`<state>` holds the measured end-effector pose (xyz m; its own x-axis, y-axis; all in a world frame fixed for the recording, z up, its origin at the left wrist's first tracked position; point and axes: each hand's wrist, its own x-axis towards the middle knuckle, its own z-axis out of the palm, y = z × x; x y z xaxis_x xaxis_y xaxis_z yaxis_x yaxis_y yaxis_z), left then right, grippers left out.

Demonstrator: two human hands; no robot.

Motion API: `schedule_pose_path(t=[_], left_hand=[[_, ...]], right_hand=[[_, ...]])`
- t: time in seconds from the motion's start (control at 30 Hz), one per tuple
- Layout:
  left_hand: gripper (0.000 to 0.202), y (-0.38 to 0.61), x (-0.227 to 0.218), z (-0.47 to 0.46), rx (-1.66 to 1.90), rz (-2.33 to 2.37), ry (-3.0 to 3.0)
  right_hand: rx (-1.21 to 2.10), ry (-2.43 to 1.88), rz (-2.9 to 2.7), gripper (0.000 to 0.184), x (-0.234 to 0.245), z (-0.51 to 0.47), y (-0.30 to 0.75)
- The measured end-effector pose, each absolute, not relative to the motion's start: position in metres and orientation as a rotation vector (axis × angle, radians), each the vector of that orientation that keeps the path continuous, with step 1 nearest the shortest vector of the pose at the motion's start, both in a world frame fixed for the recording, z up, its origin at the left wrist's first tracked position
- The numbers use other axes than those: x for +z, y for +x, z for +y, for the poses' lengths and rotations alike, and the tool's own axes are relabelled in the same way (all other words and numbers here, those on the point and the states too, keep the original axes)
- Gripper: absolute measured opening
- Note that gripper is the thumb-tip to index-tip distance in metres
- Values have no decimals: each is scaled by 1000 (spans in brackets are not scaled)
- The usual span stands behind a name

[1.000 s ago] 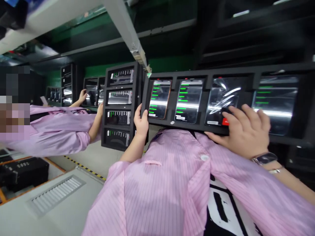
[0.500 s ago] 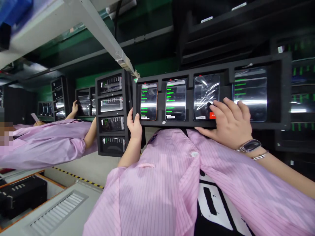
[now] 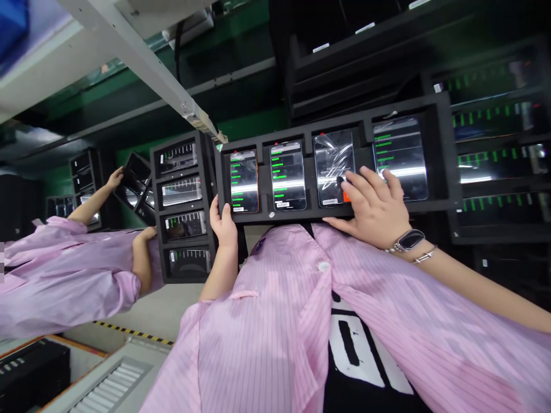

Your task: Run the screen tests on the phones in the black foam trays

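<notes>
A long black tray (image 3: 340,213) lies across in front of my body, with several phones in its slots. My left hand (image 3: 224,225) grips the tray's left end, thumb on the front edge, beside a lit phone (image 3: 244,182) with green lines on its screen. To its right sits a second lit phone (image 3: 288,176). My right hand (image 3: 375,205), fingers spread, rests over the lower right corner of a film-covered dark phone (image 3: 333,163), partly hiding a red-orange patch. The rightmost phone (image 3: 400,163) shows green lines, and my fingertips overlap its lower left part.
Another black tray of phones (image 3: 160,229) stands upright-looking to the left. More trays with phones (image 3: 499,189) lie at the right. A white metal bar (image 3: 172,94) slants down near the tray's left corner. A co-worker's hand (image 3: 114,179) holds a tilted tray (image 3: 136,186).
The whole view has shifted, so my tray and hands appear further left. My right hand still lies over the third phone. The co-worker's tray has become tilted.
</notes>
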<state>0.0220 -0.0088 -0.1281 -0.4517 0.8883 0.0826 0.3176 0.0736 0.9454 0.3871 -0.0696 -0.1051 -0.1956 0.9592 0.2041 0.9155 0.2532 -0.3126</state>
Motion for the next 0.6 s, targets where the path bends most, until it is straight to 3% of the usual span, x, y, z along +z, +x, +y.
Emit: schedule_pose_path(t=[0.27,0.4,0.6], left_hand=[[41,21,-128,-8,1365,1827,1184],[40,20,-128,-6,1349,1850,1148],[39,19,-129,-5,1355,1858,1134]], right_hand=[[150,-1671,-2143,73,-107,-69,388],[369,-1759,-2134,72,-101,-68,388],[314,-1684,-2220,53,-90,-67,378]])
